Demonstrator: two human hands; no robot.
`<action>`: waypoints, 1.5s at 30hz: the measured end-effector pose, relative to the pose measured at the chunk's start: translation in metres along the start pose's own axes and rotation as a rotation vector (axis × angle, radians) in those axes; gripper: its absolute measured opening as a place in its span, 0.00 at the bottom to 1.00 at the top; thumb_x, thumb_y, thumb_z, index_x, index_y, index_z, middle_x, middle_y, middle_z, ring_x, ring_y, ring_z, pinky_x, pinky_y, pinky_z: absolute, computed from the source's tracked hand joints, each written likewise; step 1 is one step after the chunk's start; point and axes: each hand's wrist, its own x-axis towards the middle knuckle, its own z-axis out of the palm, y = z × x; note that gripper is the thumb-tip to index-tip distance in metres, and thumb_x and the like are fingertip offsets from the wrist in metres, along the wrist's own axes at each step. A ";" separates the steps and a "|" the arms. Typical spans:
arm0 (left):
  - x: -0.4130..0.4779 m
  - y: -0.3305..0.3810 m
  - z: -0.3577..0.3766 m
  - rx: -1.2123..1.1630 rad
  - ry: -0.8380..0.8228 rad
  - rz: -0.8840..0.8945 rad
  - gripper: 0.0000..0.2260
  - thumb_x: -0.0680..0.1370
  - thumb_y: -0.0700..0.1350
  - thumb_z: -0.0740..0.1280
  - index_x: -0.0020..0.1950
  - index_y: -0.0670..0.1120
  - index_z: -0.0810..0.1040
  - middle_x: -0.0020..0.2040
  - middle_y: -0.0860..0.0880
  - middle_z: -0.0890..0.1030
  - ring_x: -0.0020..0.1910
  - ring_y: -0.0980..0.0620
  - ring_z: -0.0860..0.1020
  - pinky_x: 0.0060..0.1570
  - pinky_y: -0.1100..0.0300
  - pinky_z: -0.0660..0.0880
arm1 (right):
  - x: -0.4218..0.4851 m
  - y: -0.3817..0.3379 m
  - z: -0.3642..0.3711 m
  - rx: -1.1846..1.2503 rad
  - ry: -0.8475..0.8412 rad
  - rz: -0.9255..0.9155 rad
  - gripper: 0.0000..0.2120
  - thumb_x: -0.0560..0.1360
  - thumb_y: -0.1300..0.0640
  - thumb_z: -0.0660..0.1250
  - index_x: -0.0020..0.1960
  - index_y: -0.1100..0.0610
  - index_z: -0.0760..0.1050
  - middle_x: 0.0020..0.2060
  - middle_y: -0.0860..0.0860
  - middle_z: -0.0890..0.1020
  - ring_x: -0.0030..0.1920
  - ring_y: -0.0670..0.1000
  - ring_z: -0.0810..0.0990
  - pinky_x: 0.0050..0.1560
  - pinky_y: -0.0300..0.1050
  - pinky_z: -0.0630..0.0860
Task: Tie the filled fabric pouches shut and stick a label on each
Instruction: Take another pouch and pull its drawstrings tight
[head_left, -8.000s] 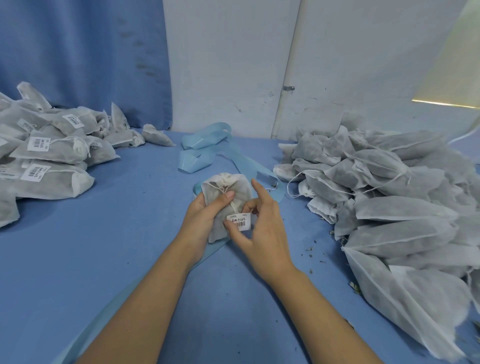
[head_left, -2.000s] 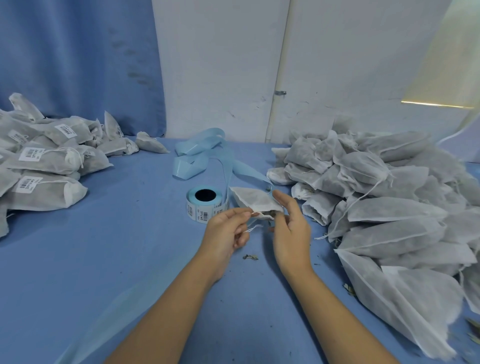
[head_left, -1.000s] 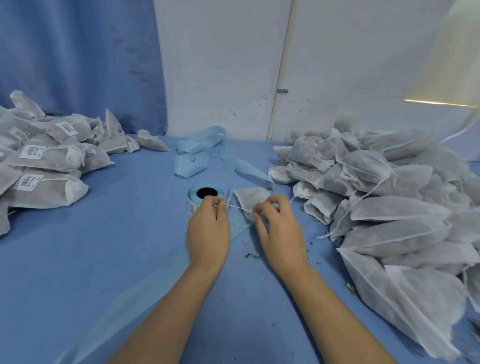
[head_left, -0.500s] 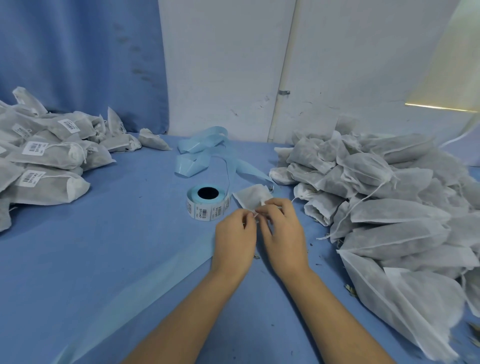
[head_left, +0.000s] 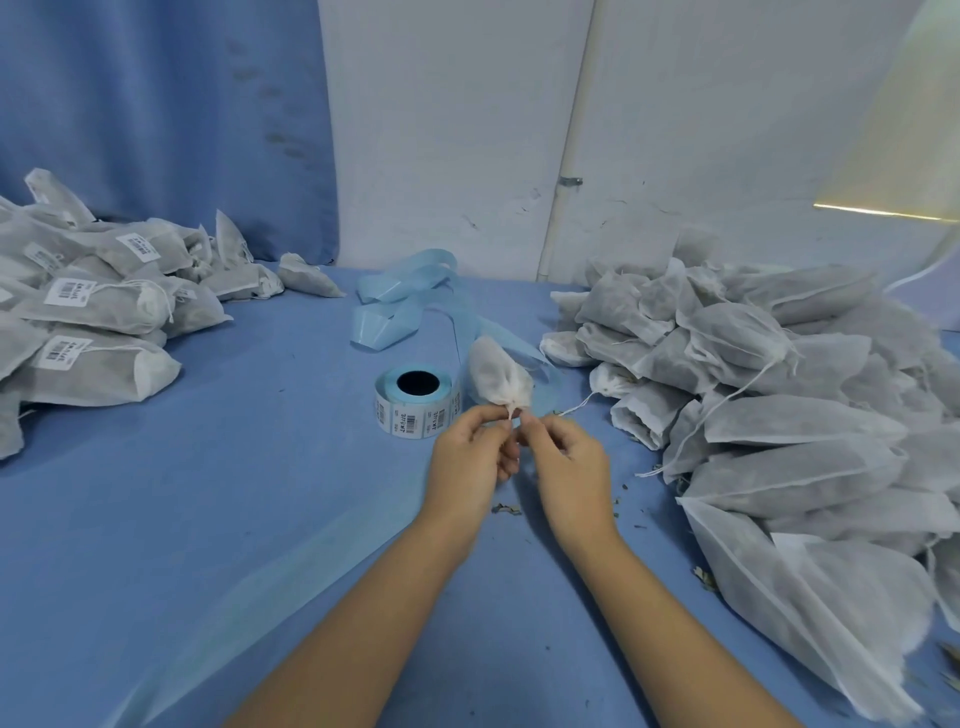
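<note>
A small white fabric pouch (head_left: 497, 378) lies on the blue table just beyond my hands, its gathered neck pointing toward me. My left hand (head_left: 474, 453) and my right hand (head_left: 567, 463) sit side by side at that neck, each pinching the thin white drawstring (head_left: 512, 413) between thumb and fingertips. A roll of barcode labels (head_left: 418, 401) on light blue backing stands just left of the pouch. The drawstring's ends are hidden between my fingers.
A heap of unlabelled pouches (head_left: 769, 395) fills the right side of the table. Labelled, tied pouches (head_left: 98, 317) are stacked at the far left. Loose blue backing tape (head_left: 402, 306) curls behind the roll. Dried herb crumbs (head_left: 506, 508) lie near my wrists.
The labelled pouch from earlier is gone and a new pouch lies by the roll. My hands pulled its drawstring apart, then came together at the neck, which is now bunched tight.
</note>
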 end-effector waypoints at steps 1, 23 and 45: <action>0.000 0.000 0.000 0.005 -0.014 -0.004 0.09 0.78 0.34 0.61 0.43 0.45 0.77 0.25 0.52 0.74 0.26 0.55 0.69 0.29 0.63 0.65 | 0.000 0.000 0.000 0.078 -0.057 0.045 0.11 0.78 0.57 0.66 0.36 0.55 0.78 0.28 0.42 0.77 0.31 0.40 0.72 0.37 0.33 0.67; 0.008 -0.006 0.005 0.180 -0.126 -0.051 0.14 0.75 0.33 0.59 0.50 0.50 0.77 0.24 0.53 0.72 0.24 0.57 0.68 0.28 0.64 0.65 | 0.010 -0.005 -0.007 0.562 -0.008 0.344 0.09 0.75 0.65 0.64 0.40 0.61 0.81 0.33 0.51 0.80 0.37 0.47 0.74 0.42 0.38 0.71; 0.000 0.008 -0.012 1.401 0.040 0.881 0.11 0.63 0.33 0.78 0.33 0.42 0.77 0.33 0.46 0.76 0.30 0.46 0.76 0.24 0.57 0.69 | 0.007 -0.005 -0.011 -0.685 -0.029 -0.250 0.09 0.79 0.59 0.57 0.41 0.58 0.69 0.38 0.51 0.74 0.44 0.54 0.69 0.43 0.50 0.67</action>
